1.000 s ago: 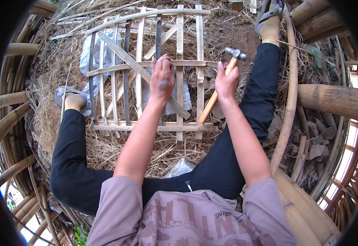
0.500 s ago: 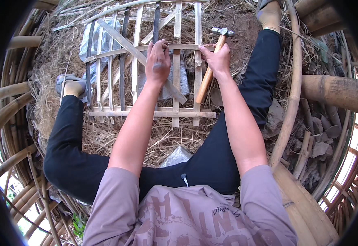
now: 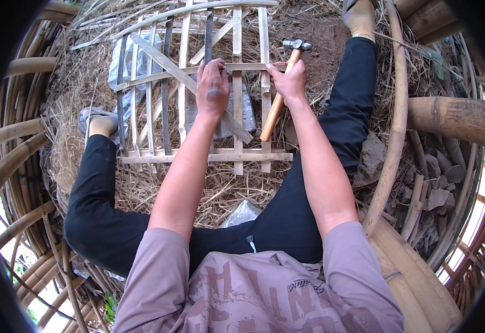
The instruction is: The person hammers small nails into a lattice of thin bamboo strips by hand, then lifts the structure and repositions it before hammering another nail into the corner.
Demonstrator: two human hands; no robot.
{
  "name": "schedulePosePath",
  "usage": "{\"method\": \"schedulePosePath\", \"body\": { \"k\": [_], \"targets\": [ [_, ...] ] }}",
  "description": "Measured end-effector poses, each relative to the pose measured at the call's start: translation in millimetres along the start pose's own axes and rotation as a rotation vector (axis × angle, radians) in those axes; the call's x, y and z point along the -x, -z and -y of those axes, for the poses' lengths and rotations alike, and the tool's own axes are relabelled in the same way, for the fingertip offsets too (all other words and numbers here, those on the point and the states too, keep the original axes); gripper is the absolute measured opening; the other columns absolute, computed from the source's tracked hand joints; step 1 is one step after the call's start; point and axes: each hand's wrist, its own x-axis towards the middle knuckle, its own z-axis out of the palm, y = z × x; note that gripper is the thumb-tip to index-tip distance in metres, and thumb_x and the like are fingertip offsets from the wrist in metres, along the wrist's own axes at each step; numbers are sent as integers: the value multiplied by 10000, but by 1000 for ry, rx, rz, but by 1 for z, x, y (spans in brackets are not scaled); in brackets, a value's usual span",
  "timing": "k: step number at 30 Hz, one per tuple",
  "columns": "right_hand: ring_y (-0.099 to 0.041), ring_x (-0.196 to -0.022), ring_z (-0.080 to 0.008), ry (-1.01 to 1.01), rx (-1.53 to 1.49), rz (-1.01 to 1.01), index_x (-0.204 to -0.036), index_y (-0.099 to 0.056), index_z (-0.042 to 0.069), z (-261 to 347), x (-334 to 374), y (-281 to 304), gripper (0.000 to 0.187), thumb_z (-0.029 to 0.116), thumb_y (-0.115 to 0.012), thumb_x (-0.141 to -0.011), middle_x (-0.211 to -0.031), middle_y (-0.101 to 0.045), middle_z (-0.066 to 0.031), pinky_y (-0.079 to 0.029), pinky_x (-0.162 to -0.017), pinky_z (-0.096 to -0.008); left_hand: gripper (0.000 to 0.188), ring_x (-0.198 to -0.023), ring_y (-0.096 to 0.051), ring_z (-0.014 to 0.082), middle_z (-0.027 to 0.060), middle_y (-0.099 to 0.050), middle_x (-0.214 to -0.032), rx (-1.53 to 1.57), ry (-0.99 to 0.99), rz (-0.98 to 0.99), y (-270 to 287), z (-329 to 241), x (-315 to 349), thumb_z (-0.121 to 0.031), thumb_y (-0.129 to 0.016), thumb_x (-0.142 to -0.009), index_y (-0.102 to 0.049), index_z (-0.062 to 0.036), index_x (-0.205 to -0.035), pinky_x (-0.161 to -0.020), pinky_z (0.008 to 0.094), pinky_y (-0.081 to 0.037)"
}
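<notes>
On the ground between my legs lies a lattice of bamboo slats (image 3: 183,111), pale and dark strips crossed by rails. My left hand (image 3: 213,89) has its fingers curled over the middle cross slat (image 3: 159,76), where a dark upright strip (image 3: 208,36) meets it. With the thumb at that slat's right end, my right hand (image 3: 289,83) grips a hammer (image 3: 272,117) by its wooden handle. The metal hammer head (image 3: 297,44) points away from me. A diagonal slat (image 3: 162,58) lies across the lattice and passes under my left wrist.
Beneath the lattice sit a grey block (image 3: 245,111) and a clear plastic bag (image 3: 121,64). Straw (image 3: 165,188) covers the ground. Bamboo poles (image 3: 448,119) and rails curve around both sides, with broken stones (image 3: 436,200) at the right. A wrapped block (image 3: 242,212) lies near my lap.
Both hands keep their holds on the slat and the hammer. Hands, hammer and lattice sit slightly differently in the picture, as do my feet; the whole view has shifted a little.
</notes>
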Motion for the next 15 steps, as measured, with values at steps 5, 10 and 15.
{"method": "schedulePosePath", "body": {
  "k": [5, 10, 15],
  "targets": [
    [-706, -944, -355, 17, 62, -17, -1082, -527, -48, 5, 3, -1, 601, 267, -902, -733, -1008, -681, -214, -557, -862, -433, 143, -1055, -659, 344, 107, -683, -1116, -11, -2, -18, 1, 2, 1, -50, -582, -955, -564, -51, -1097, -1131, 495, -394],
    [-706, -935, -356, 34, 37, -15, -1087, -526, -39, 6, 6, -4, 603, 272, -902, -733, -1005, -680, -208, -557, -848, -438, 161, -1075, -647, 339, 110, -673, -1104, -26, -2, -15, 4, 4, 3, -58, -573, -960, -559, -55, -1120, -1134, 494, -389],
    [-674, -646, -183, 140, 53, -103, -971, -480, 17, -2, 3, -4, 481, 178, -890, -776, -830, -654, -111, -571, -564, -331, 120, -1069, -649, 345, 115, -684, -1102, -9, 0, -8, 1, -2, 0, -60, -578, -965, -565, -50, -1085, -1126, 494, -392]
  ]
}}
